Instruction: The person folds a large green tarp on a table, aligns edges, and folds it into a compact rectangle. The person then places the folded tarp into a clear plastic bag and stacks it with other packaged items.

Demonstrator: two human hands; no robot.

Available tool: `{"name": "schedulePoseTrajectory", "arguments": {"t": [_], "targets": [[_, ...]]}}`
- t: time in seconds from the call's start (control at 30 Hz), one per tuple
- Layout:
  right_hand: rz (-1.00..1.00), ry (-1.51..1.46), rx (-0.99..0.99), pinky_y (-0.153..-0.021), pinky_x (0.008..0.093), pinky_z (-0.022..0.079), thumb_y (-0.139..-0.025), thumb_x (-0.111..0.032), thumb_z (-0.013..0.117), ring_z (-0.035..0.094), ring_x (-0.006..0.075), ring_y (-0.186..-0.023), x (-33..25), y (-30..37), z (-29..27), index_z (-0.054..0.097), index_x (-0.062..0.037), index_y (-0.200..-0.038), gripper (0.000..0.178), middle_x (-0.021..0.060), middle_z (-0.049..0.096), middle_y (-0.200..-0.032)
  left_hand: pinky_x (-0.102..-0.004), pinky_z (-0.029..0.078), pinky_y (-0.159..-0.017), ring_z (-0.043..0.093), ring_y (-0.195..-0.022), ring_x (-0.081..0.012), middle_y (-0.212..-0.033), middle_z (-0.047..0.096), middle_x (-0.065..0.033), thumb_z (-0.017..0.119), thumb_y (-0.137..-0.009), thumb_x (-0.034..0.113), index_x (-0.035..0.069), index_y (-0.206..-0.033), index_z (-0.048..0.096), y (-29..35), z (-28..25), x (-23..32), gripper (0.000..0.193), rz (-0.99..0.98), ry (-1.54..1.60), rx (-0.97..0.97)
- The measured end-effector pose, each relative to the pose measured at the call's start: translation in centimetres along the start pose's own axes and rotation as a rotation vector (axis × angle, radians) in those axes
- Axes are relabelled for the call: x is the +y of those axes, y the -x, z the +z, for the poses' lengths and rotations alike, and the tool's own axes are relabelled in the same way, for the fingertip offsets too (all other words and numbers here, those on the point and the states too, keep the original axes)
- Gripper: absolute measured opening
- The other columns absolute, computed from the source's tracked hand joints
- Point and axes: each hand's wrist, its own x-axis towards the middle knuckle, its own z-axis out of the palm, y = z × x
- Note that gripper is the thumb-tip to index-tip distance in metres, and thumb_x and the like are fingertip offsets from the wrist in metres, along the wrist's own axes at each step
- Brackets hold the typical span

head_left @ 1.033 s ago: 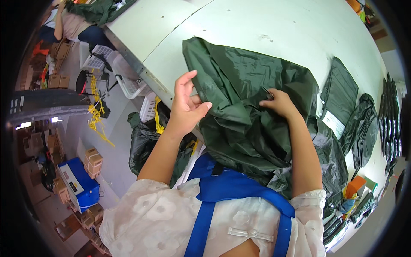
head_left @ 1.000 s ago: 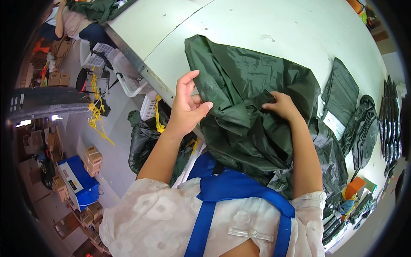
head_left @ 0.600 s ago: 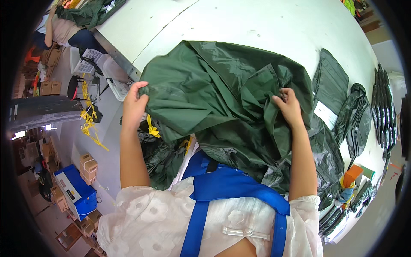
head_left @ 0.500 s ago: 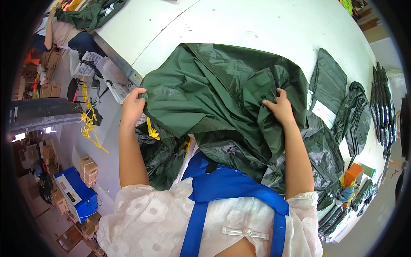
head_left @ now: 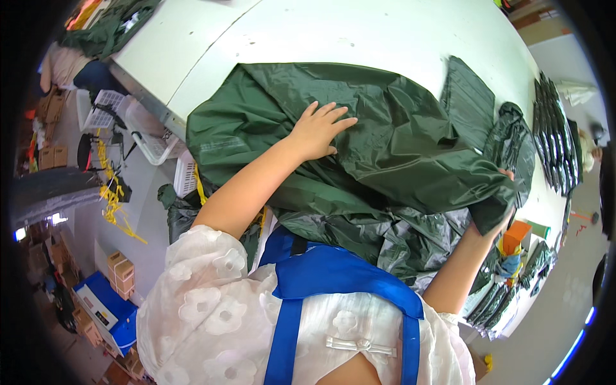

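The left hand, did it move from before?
Yes: the left hand has moved right, away from the left edge of the white table, spread over the green sheet.

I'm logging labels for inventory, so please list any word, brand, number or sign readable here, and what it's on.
No text can be read.
Blue-and-white box: dark marks on its white part, too small to read.
Dark green fabric: faint pale patch toward the left, too blurred to tell whether it is print.

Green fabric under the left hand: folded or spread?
Spread, though not flat: the green fabric extends broadly across the white table, creased and rumpled, with the left hand on top.
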Motion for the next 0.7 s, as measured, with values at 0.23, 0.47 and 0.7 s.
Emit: {"name": "schedulePoseTrajectory", "arguments": {"t": [0.23,0.47,0.7], "targets": [[-0.069,-0.012,-0.086,-0.096,0.0402,0.046,-0.096,-0.022,0.044,0.060,0.0264,-0.104,-5.9,1.4,-4.8,0.058,-0.0011,-0.116,0.032,0.0124,0.063,-0.113,-0.0461,0.028,-0.109,0.033,-0.134,-0.0314,-0.147,0.033,-0.0109,0.080,-0.063,0.021,0.016,-0.142,0.033,0.1,-1.1,5.9,0.092,0.334,0.335,0.221],[-0.057,-0.348,0.108,-0.100,0.0479,0.044,-0.091,-0.027,0.052,0.058,0.0323,-0.107,-7.2,0.7,-3.3,0.061,0.0017,-0.111,0.036,0.0186,0.062,-0.115,-0.0407,0.041,-0.098,0.051,-0.112,-0.0300,-0.124,0.053,-0.0086,0.071,-0.063,0.005,0.010,-0.126,0.050,0.2,0.8,9.4,0.067,0.488,0.333,0.385],[0.029,-0.357,-0.264,-0.097,0.0462,0.049,-0.096,-0.006,0.038,0.056,0.0356,-0.112,-8.6,-5.8,-3.0,0.051,0.0124,-0.116,0.030,0.0267,0.055,-0.121,-0.0182,0.037,-0.060,0.044,-0.065,-0.0035,-0.075,0.053,0.0025,0.051,-0.090,0.003,-0.003,-0.131,0.044,2.0,-8.1,7.7,0.042,-0.051,1.771,-0.243]]}}
